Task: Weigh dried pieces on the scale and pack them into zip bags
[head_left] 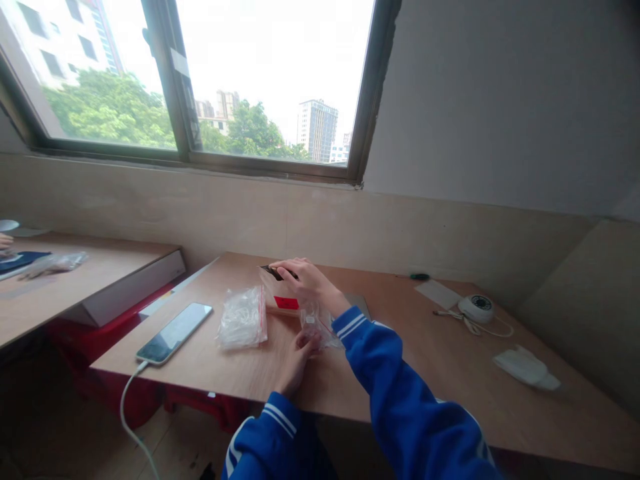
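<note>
My left hand (303, 347) is closed in a pinch on the near edge of a clear plastic bag (320, 327) that lies on the table; a small pale piece shows in the bag. My right hand (306, 279) reaches across to a pale box (270, 283) with a red label and a dark opening at its top. Its fingers are bent together at that opening, and what they grip is hidden. Left of the box lies a stack of clear zip bags (243, 319) with red seal lines.
A phone (175, 333) with a white charging cable lies at the table's left. On the right are a white dome camera (476, 309) with its lead, a crumpled white wrapping (527, 368), a white sheet (437, 293) and a green-handled tool (419, 276). Another person's hand (5, 242) shows far left.
</note>
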The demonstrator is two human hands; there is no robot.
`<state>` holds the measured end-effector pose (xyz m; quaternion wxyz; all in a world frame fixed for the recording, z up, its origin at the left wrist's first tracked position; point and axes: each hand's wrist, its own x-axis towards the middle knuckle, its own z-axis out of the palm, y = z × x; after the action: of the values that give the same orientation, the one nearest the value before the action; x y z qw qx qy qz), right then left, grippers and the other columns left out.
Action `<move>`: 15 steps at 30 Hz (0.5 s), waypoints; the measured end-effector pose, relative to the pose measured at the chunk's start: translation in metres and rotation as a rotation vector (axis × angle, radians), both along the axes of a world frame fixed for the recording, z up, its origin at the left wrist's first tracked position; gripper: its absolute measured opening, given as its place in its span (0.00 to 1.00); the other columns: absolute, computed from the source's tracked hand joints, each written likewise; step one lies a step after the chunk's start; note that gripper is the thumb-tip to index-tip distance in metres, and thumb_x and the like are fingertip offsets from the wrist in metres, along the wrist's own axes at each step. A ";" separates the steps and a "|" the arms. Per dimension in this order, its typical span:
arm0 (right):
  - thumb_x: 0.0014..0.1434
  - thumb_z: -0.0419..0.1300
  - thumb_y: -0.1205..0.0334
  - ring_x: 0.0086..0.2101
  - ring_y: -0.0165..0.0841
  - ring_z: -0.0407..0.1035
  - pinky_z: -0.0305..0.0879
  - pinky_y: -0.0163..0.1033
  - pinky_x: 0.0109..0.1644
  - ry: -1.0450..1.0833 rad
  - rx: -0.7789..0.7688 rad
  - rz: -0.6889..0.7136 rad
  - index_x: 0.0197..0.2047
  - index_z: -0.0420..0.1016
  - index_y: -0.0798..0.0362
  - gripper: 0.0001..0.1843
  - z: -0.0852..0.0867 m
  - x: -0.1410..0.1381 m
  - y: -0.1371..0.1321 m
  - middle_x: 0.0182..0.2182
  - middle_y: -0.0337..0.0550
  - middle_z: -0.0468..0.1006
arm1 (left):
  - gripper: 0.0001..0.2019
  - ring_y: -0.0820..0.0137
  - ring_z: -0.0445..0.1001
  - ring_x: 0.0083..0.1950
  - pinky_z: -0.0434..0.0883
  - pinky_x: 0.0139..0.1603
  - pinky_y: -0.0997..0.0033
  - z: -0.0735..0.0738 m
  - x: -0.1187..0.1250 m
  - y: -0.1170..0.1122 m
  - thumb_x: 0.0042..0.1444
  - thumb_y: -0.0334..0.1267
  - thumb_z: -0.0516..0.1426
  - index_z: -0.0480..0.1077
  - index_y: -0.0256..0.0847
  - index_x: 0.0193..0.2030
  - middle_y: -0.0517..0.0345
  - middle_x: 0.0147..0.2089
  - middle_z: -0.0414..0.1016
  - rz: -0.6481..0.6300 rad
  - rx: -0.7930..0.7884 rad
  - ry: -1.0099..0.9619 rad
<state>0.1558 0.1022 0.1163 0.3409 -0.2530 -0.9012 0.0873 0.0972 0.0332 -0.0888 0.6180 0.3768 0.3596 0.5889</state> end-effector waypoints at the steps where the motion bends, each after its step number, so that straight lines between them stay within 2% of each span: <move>1: 0.68 0.47 0.59 0.45 0.32 0.70 0.57 0.39 0.53 -0.004 0.005 0.000 0.48 0.75 0.49 0.16 0.001 -0.001 0.000 0.46 0.41 0.79 | 0.20 0.64 0.74 0.42 0.69 0.40 0.69 0.001 0.000 0.000 0.46 0.47 0.65 0.74 0.38 0.44 0.51 0.43 0.77 -0.003 -0.004 0.002; 4: 0.68 0.47 0.60 0.44 0.32 0.70 0.57 0.39 0.52 -0.010 0.005 0.006 0.43 0.77 0.50 0.17 0.001 -0.003 0.000 0.44 0.41 0.80 | 0.20 0.63 0.75 0.43 0.69 0.40 0.69 0.004 0.000 -0.002 0.46 0.48 0.65 0.74 0.38 0.43 0.51 0.42 0.78 0.000 -0.006 0.013; 7: 0.65 0.53 0.59 0.43 0.32 0.70 0.58 0.39 0.52 0.046 -0.025 0.020 0.42 0.77 0.50 0.11 -0.002 -0.004 0.001 0.43 0.42 0.80 | 0.19 0.64 0.74 0.42 0.69 0.39 0.69 0.005 0.000 -0.002 0.46 0.48 0.64 0.74 0.38 0.42 0.51 0.41 0.78 0.004 0.003 0.021; 9: 0.61 0.58 0.56 0.40 0.32 0.71 0.61 0.37 0.48 0.127 -0.095 0.025 0.43 0.76 0.51 0.11 -0.004 -0.003 0.002 0.40 0.42 0.80 | 0.19 0.64 0.74 0.42 0.69 0.39 0.70 0.004 0.000 -0.001 0.47 0.48 0.64 0.74 0.38 0.43 0.51 0.41 0.78 0.006 0.005 0.022; 12: 0.63 0.54 0.54 0.34 0.29 0.71 0.65 0.34 0.39 0.279 -0.241 0.003 0.46 0.72 0.53 0.13 -0.006 -0.001 0.004 0.33 0.39 0.77 | 0.20 0.64 0.74 0.42 0.69 0.38 0.70 0.003 0.000 -0.001 0.46 0.48 0.65 0.74 0.38 0.43 0.50 0.42 0.78 0.017 -0.003 0.026; 15: 0.64 0.52 0.57 0.33 0.30 0.69 0.64 0.35 0.40 0.266 -0.222 -0.040 0.40 0.72 0.53 0.10 -0.005 0.001 0.007 0.30 0.38 0.75 | 0.21 0.64 0.74 0.42 0.69 0.39 0.70 0.003 0.000 0.000 0.46 0.48 0.65 0.74 0.38 0.44 0.50 0.43 0.78 0.007 -0.008 0.020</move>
<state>0.1567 0.1087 0.1116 0.4290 -0.2931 -0.8277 0.2121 0.0975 0.0327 -0.0853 0.6138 0.3790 0.3694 0.5857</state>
